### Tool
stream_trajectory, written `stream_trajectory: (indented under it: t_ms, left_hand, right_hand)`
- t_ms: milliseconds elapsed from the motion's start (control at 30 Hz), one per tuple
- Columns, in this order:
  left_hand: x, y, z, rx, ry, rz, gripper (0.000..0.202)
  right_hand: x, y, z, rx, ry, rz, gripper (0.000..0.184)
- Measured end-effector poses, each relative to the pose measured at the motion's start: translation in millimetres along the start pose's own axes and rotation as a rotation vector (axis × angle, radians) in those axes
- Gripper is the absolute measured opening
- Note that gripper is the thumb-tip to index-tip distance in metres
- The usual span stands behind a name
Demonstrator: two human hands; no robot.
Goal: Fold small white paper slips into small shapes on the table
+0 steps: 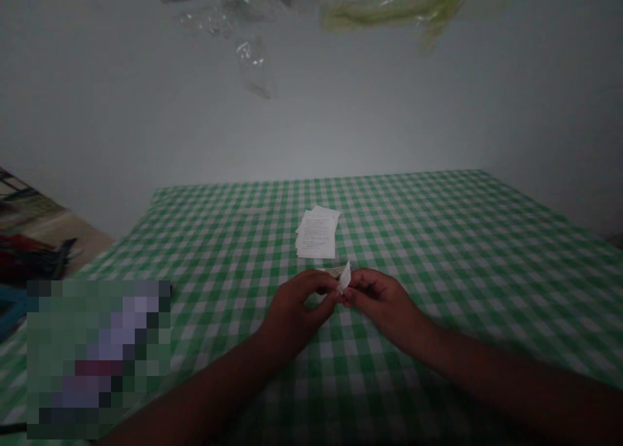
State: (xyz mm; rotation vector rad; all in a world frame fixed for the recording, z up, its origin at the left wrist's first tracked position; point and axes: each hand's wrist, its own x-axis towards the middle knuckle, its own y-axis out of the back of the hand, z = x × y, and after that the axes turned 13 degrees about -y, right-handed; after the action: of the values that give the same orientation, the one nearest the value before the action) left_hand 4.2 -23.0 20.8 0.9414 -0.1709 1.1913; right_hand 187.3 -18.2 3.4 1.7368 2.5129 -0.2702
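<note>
A small piece of folded white paper [345, 277] stands up between my two hands, a little above the table. My left hand [304, 301] pinches its lower part between thumb and fingers. From the other side my right hand [382, 298] grips the same paper, its thumb and fingertips close to those of the left. A pale strip of paper shows behind the left fingers; whether it belongs to the folded piece I cannot tell. Just beyond the hands lies a loose stack of printed sheets [316, 236], its edges uneven.
A green and white checked cloth [438, 238] covers the table, which reaches a pale wall [389, 115] at the back. Clear and yellowish tape [389, 12] sticks to that wall. At the lower left is a blurred-out patch [104, 355]; dark and red items [32, 258] lie beyond the table's left edge.
</note>
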Motion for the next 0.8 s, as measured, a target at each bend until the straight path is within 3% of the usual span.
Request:
stream_trajectory:
  t_ms: [333,567,800]
  left_hand:
    - [0,-0.3,2,0.099,-0.047,-0.003,0.013]
    - [-8,-8.4,2,0.228,-0.224,0.012,0.019]
    - [-10,-11.6,2,0.240,-0.246,-0.007,0.024]
  right_hand:
    - [-1,-4,-3,0.101,0.007,-0.013,0.014]
    - [2,-6,4,0.127,0.039,0.078,0.008]
    - [3,-4,3,0.194,0.028,0.006,0.008]
